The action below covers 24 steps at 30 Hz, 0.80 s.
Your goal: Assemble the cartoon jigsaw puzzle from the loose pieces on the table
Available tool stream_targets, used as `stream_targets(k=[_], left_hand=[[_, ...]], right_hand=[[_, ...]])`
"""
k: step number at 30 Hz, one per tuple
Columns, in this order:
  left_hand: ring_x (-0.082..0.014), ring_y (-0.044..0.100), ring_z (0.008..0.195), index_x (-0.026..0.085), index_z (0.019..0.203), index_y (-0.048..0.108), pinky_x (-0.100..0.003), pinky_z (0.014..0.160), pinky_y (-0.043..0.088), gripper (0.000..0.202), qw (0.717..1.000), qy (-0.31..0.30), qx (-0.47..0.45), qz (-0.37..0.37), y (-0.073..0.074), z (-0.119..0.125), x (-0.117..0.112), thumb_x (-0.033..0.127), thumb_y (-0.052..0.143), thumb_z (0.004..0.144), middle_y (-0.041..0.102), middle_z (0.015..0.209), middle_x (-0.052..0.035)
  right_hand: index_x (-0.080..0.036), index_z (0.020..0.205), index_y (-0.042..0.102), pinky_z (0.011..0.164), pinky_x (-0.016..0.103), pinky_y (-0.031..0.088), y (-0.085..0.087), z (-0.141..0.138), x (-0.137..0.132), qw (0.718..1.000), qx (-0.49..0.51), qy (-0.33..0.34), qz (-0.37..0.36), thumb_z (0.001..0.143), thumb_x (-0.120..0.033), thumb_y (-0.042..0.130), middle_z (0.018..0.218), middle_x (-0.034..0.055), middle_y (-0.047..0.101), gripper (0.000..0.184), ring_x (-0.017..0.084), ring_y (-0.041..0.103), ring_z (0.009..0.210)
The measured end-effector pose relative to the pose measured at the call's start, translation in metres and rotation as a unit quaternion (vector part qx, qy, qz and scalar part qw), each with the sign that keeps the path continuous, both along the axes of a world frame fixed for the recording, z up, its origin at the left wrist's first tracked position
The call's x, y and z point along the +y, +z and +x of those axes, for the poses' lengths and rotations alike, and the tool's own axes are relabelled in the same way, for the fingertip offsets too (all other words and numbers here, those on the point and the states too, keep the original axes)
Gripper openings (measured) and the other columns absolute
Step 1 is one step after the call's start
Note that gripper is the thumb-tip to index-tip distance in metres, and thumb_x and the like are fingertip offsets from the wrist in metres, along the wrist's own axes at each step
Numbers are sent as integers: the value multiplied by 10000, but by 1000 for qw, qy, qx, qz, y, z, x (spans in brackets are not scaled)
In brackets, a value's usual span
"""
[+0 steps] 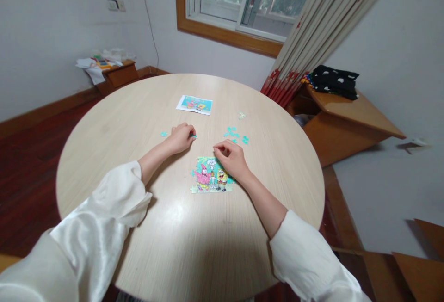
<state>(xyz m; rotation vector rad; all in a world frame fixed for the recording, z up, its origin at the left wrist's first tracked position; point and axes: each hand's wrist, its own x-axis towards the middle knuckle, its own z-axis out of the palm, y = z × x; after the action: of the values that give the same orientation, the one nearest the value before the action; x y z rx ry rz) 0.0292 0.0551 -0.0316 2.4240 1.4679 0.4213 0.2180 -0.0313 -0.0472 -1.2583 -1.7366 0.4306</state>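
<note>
A partly assembled cartoon jigsaw puzzle point(210, 175) lies on the round wooden table point(145, 121). My right hand point(231, 156) rests on the puzzle's upper right corner, fingers curled and pressed down on it. My left hand point(181, 136) sits a little left of and beyond the puzzle, fingers closed in a pinch on a small teal puzzle piece point(193, 136). Several loose teal pieces point(236, 134) lie just beyond my right hand. One more loose piece point(163, 133) lies to the left of my left hand.
A reference picture card point(194, 104) lies farther back on the table. A pale piece point(242, 115) sits near it. A wooden cabinet with dark cloth point(335, 82) stands at the right, by a curtain point(312, 38). A low stand with papers point(104, 66) is at back left.
</note>
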Motion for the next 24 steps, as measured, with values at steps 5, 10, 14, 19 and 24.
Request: stream_targets(k=[5, 10, 14, 19, 24], left_hand=[[-232, 582, 869, 159, 878, 585, -355, 791, 381, 91, 999, -21, -46, 13, -2, -3, -4, 145, 542, 799, 653, 904, -80], [-188, 580, 751, 141, 814, 595, -340, 763, 393, 69, 994, -33, -105, -4, -1, -2, -6, 123, 536, 785, 649, 773, -49], [-168, 587, 782, 127, 799, 632, -302, 752, 430, 102, 974, -63, -207, -60, 4, -6, -8, 128, 532, 780, 671, 819, -72], [-141, 617, 737, 121, 847, 666, -271, 704, 459, 136, 913, -150, -256, -281, 16, -21, -24, 215, 625, 757, 698, 800, -63], [-118, 626, 671, 133, 818, 680, -242, 664, 460, 187, 859, -193, -222, -418, 20, -32, -37, 258, 729, 688, 702, 708, -27]], right_hand=[[-186, 723, 650, 622, 292, 444, 0, 1, 0, 1000, -5, -4, -6, 784, -191, 559, 718, 32, 615, 110, 150, 542, 656], [-182, 716, 649, 618, 279, 434, 1, 1, 1, 1000, -10, -1, -3, 781, -188, 565, 704, 26, 613, 107, 141, 537, 649], [-178, 711, 650, 614, 273, 427, -1, 1, 2, 1000, -5, 2, 0, 775, -183, 565, 692, 21, 609, 106, 135, 528, 638], [-180, 708, 649, 605, 271, 423, -1, 0, 2, 1000, 0, 5, 6, 772, -178, 562, 692, 19, 610, 108, 130, 517, 624], [-180, 699, 648, 604, 267, 422, -1, 0, 2, 1000, 0, 3, 4, 765, -171, 562, 685, 16, 610, 109, 127, 513, 617]])
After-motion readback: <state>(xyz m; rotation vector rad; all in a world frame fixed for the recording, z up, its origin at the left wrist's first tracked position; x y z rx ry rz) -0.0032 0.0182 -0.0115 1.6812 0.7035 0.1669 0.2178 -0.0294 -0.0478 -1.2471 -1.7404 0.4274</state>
